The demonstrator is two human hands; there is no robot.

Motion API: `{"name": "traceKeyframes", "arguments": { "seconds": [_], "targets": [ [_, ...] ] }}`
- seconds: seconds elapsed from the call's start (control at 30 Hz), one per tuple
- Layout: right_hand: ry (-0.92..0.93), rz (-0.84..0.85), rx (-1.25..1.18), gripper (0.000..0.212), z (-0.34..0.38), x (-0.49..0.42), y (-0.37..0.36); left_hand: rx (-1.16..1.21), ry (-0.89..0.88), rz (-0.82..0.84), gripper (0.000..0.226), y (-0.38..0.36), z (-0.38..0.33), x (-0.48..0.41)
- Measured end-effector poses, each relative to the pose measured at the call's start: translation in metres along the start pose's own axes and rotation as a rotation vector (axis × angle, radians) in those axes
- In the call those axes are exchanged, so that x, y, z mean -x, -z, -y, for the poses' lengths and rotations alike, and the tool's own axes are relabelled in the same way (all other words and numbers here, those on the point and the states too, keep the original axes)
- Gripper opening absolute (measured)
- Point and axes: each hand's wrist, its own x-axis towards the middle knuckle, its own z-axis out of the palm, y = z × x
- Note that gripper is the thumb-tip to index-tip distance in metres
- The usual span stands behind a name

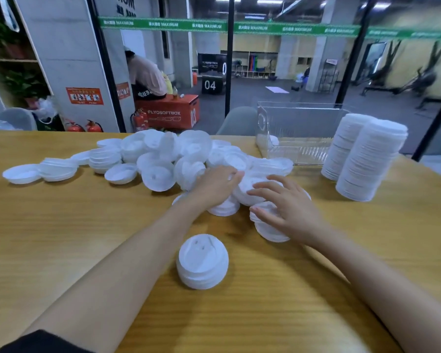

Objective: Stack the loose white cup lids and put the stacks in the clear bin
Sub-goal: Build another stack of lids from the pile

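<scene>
Desk (61,238) wood shows wide from near edge to lids (158,159). Left hand (214,187) and right hand (290,212) rest on them, fingers loosely spread. Bin (301,151) stands at far edge.

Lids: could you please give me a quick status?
Left hand, right hand on lid pile. Short stack nearest; two tall stacks beside bin. Nothing in the way.

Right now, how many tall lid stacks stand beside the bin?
2: near stack and far stack, side by side right of the clear bin. More may be hidden behind.
</scene>
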Motion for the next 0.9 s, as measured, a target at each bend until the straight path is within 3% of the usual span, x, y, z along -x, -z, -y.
{"name": "traceKeyframes", "arguments": {
  "seconds": [0.17, 0.37, 0.5, 0.63, 0.9],
  "targets": [
    [0.079, -0.033, -0.085, 0.059, 0.027, 0.008, -0.005, 0.030, -0.157, -0.035, 0.024, 0.023, 0.016, 0.038],
    [0.237, 0.144, -0.219, 0.060, 0.073, 0.022, -0.019, -0.006, -0.234, -0.177, 0.031, 0.039, 0.064, 0.086],
    [0.232, 0.229, -0.192, 0.063, 0.082, 0.021, -0.028, 0.025, -0.282, -0.253, 0.028, 0.041, 0.079, 0.108],
    [0.092, 0.231, -0.246, 0.073, 0.073, 0.007, -0.031, 0.114, -0.344, -0.295, 0.028, 0.039, 0.081, 0.116],
    [0.088, 0.212, -0.284, 0.069, 0.062, 0.002, -0.040, 0.287, -0.279, -0.075, 0.052, 0.034, 0.078, 0.125]
  ]
}}
